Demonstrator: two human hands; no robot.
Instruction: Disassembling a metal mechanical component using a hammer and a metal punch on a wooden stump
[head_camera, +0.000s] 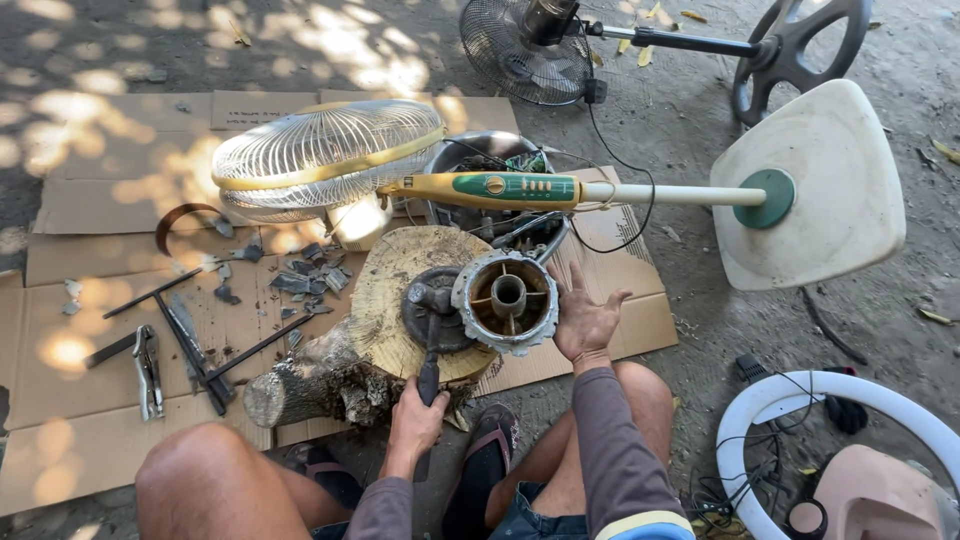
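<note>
Outdoors, seated at a log | left hand (415, 425) grips a hammer (429, 340), its head resting beside the motor housing (506, 301) | right hand (583, 322), fingers spread, braces that housing steady on the log (330, 375), just ahead of both hands.

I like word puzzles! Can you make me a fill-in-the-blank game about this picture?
1. The left hand holds a ____ by its handle.
2. The right hand steadies a round metal motor casing resting on a ____.
3. The cream standing fan lies on its ____.
4. The pliers lie on flattened ____.

Missing words: hammer, stump, side, cardboard.
</note>
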